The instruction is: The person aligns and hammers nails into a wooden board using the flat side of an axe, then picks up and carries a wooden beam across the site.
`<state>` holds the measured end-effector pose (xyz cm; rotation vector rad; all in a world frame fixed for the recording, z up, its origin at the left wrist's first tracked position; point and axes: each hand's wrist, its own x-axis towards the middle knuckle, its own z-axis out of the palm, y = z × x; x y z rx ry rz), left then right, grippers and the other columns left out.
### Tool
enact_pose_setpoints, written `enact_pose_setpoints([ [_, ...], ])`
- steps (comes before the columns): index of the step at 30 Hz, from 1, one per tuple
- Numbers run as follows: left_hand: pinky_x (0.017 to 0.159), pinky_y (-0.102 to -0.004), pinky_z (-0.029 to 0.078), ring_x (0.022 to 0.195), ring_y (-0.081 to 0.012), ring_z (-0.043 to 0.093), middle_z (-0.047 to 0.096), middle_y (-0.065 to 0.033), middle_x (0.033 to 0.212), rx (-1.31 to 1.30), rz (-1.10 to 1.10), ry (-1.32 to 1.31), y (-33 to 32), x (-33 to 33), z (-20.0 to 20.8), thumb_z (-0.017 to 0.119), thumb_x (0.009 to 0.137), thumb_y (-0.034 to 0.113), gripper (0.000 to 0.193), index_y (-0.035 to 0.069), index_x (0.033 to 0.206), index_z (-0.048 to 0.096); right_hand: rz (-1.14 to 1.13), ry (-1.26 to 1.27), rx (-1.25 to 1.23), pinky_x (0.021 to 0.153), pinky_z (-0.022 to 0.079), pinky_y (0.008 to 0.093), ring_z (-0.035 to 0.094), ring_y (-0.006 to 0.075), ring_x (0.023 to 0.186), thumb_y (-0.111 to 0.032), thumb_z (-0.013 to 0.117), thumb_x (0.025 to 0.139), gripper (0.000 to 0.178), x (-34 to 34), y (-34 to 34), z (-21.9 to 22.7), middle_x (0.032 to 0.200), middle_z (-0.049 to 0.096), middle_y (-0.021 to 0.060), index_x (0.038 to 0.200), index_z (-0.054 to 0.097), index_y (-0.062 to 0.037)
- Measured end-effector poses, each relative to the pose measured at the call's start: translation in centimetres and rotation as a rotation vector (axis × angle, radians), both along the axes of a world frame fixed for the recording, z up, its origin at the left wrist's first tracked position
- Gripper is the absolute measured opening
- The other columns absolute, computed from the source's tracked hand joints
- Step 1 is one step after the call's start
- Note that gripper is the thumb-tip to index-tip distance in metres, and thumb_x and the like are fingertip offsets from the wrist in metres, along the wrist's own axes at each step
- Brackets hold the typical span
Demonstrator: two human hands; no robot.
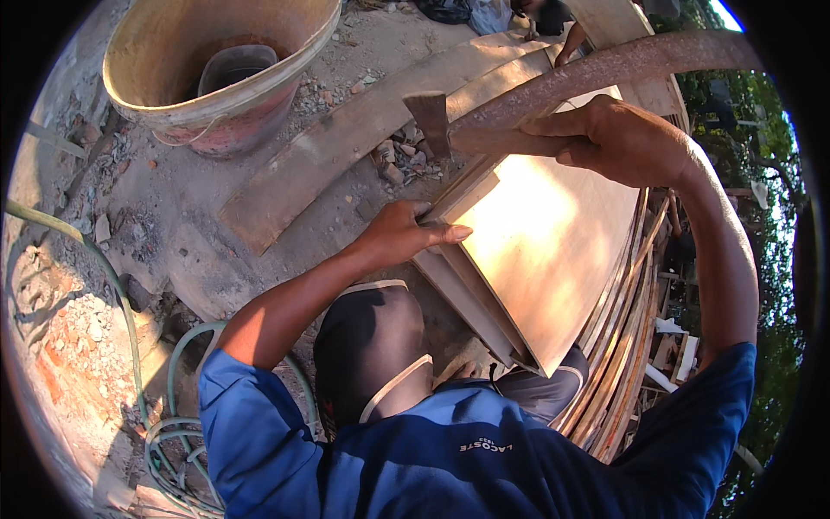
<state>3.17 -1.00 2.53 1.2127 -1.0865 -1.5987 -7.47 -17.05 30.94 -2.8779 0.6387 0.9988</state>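
My right hand is closed around the wooden handle of a hatchet, raised above the far left corner of a pale wooden panel. The hatchet's dark flared head points left, away from my hand. My left hand grips the panel's left edge, thumb on top and fingers hidden below. Sunlight glares on the panel's face. Under its near left side, another board or frame layer shows. The panel slants across in front of my knees.
A large stained bucket with a smaller container inside stands far left. Long planks lie on rubble-strewn ground, and a thick rough pole crosses behind. Stacked boards run along the right. A green hose coils left. Another person's hand shows far off.
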Motion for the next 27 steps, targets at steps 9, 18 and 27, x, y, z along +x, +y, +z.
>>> enact_pose_setpoints([
  [9, 0.091, -0.0337, 0.050, 0.100, -0.0180, 0.067, 0.073, -0.0111, 0.110, 0.009, 0.027, 0.073, -0.1, -0.2, -1.5, 0.079, 0.085, 0.061, 0.076, -0.003, 0.126, 0.069, -0.132, -0.539, -0.126, 0.079, 0.058, 0.0438, 0.073, 0.0354, 0.087, -0.012, 0.070, 0.094, 0.050, -9.4, 3.2, -1.4, 0.106, 0.075, 0.0172, 0.143, 0.062, -0.0151],
  [18, 0.098, -0.0343, 0.050, 0.114, -0.0214, 0.063, 0.068, -0.0181, 0.126, 0.042, 0.094, -0.063, 1.3, -1.5, -1.6, 0.078, 0.091, 0.045, 0.081, -0.007, 0.147, 0.052, -0.498, -0.678, 0.012, 0.069, 0.059, 0.0464, 0.069, 0.0370, 0.077, -0.013, 0.067, 0.096, 0.056, -21.4, 15.7, -12.5, 0.089, 0.066, 0.0167, 0.149, 0.054, -0.0220],
  [27, 0.110, -0.0471, 0.043, 0.130, -0.0427, 0.057, 0.065, -0.0239, 0.133, -0.536, 0.252, -1.081, 0.9, -3.7, 9.6, 0.079, 0.089, 0.033, 0.059, -0.002, 0.134, 0.062, -1.139, -1.239, 0.550, 0.061, 0.052, 0.0316, 0.062, 0.0126, 0.065, -0.015, 0.062, 0.101, 0.059, -31.0, 12.8, -14.5, 0.079, 0.062, 0.0078, 0.155, 0.042, -0.0010],
])
